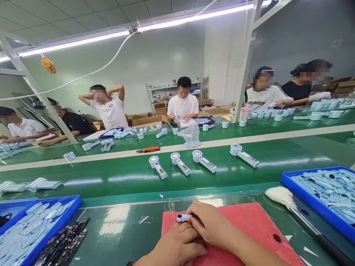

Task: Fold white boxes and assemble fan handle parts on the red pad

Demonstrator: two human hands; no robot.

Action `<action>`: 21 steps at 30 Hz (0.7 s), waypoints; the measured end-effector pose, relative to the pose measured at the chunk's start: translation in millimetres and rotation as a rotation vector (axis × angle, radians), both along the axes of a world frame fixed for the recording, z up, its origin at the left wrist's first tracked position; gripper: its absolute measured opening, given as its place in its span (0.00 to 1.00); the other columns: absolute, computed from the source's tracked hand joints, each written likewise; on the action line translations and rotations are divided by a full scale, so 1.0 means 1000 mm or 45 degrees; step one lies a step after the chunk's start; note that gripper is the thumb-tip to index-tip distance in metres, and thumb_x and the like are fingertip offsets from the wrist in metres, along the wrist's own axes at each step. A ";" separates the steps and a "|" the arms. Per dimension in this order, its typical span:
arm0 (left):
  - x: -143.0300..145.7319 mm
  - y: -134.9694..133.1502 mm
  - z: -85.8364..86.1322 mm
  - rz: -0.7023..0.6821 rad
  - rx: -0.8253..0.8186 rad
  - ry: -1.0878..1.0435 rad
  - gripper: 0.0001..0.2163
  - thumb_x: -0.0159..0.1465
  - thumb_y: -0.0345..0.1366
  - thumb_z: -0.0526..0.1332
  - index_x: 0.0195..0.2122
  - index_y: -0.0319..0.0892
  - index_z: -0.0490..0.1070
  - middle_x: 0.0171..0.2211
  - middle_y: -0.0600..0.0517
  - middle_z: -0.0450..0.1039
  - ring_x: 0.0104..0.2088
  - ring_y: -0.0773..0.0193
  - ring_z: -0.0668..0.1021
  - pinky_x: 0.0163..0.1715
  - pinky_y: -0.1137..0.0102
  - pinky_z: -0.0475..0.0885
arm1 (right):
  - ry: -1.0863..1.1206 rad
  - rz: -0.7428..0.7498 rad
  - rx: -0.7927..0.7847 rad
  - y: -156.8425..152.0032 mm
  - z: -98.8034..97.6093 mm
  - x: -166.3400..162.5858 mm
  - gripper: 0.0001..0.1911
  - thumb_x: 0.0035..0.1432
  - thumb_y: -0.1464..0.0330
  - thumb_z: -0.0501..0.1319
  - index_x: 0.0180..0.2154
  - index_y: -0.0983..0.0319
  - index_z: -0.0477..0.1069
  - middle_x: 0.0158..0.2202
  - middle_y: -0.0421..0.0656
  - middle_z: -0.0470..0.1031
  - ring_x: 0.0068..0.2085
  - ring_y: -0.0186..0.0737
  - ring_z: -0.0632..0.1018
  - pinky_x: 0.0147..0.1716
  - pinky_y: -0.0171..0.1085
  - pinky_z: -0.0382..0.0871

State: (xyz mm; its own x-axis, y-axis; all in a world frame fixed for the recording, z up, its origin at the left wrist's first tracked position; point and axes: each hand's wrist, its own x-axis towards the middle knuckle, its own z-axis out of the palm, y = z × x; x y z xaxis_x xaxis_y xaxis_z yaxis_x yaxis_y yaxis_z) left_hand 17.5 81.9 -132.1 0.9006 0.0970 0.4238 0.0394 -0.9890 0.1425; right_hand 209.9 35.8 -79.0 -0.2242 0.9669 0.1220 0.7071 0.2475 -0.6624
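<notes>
My left hand (173,245) and my right hand (210,225) rest together on a red rubber mat (249,225). Between their fingers is a small white and pale blue plastic part (184,218) with a dark round hole. My right fingertips press on its end, and my left fingers hold it from below. Part of it is hidden by my fingers. A white fluffy duster (280,195) with a metal shaft lies to the right of the mat.
Blue trays of pale blue plastic parts (318,192) stand on both sides, with dark circuit boards (63,242) at left. A green conveyor belt (177,184) ahead carries several white handheld fans (204,161). Co-workers sit beyond it, among cardboard boxes.
</notes>
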 end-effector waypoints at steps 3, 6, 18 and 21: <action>0.001 0.002 -0.001 -0.019 0.026 -0.048 0.12 0.67 0.30 0.64 0.50 0.51 0.71 0.51 0.54 0.76 0.51 0.64 0.76 0.57 0.69 0.70 | -0.012 0.004 -0.011 0.000 0.001 0.000 0.09 0.66 0.71 0.56 0.43 0.58 0.74 0.45 0.42 0.78 0.44 0.43 0.77 0.42 0.39 0.66; 0.001 0.003 -0.002 -0.050 0.070 -0.111 0.09 0.69 0.31 0.63 0.49 0.49 0.72 0.50 0.54 0.76 0.51 0.64 0.75 0.58 0.68 0.70 | -0.018 -0.004 -0.006 -0.001 0.002 0.000 0.08 0.66 0.71 0.56 0.42 0.58 0.74 0.44 0.42 0.78 0.44 0.43 0.77 0.41 0.39 0.65; 0.005 0.005 -0.005 -0.064 0.111 -0.234 0.05 0.72 0.34 0.60 0.47 0.49 0.72 0.51 0.56 0.77 0.51 0.66 0.76 0.55 0.70 0.70 | -0.018 0.001 0.002 0.000 0.001 0.001 0.08 0.65 0.71 0.56 0.42 0.59 0.74 0.44 0.42 0.78 0.44 0.43 0.76 0.41 0.39 0.65; 0.004 0.006 -0.008 -0.049 0.114 -0.176 0.07 0.71 0.32 0.61 0.48 0.50 0.72 0.52 0.56 0.76 0.52 0.65 0.76 0.56 0.70 0.70 | -0.019 0.004 -0.001 -0.001 0.002 0.001 0.09 0.65 0.72 0.57 0.43 0.59 0.74 0.44 0.42 0.78 0.44 0.43 0.76 0.41 0.39 0.64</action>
State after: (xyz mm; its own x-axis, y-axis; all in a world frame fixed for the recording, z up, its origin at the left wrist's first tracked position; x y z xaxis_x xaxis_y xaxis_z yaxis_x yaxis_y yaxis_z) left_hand 21.2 88.0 -139.9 0.8353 0.0199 0.5495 -0.0125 -0.9984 0.0551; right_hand 210.4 34.6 -77.1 -0.2288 0.9664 0.1174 0.7164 0.2488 -0.6519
